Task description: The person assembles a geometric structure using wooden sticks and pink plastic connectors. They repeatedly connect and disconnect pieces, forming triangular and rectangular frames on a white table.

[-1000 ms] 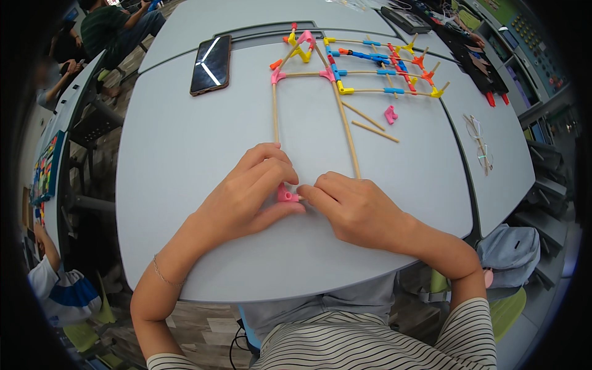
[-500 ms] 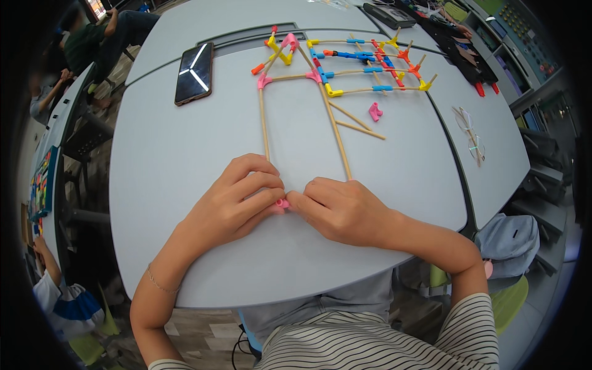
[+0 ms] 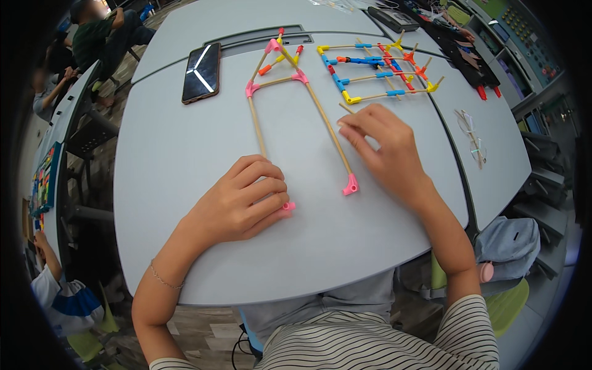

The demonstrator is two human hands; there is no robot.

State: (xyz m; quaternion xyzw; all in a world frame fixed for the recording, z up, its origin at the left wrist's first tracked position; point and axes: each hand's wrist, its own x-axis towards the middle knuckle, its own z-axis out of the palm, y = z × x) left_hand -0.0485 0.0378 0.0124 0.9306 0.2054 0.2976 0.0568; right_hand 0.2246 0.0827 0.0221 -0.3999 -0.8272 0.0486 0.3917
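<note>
My left hand (image 3: 243, 200) is curled round a pink connector (image 3: 288, 206) at the near end of a wooden stick (image 3: 258, 126). A parallel wooden stick (image 3: 327, 129) ends in another pink connector (image 3: 351, 184), which no hand touches. At their far ends both sticks join pink connectors, a crossbar and a small triangular peak (image 3: 272, 45). My right hand (image 3: 391, 148) is over the loose sticks to the right of this frame, thumb and forefinger pinched at what looks like a stick's end. Another loose stick (image 3: 346, 108) pokes out beyond its fingers; the rest is hidden.
A lattice of sticks with blue, yellow and red connectors (image 3: 370, 78) lies at the far right. A phone (image 3: 201, 73) rests at the far left. Glasses (image 3: 475, 145) lie on the right-hand table, near a black case (image 3: 465, 58). Other people sit at the left.
My right hand has left the near pink connector and moved up and right to the loose sticks. The frame's far end has shifted left, apart from the lattice. My left hand stays almost still.
</note>
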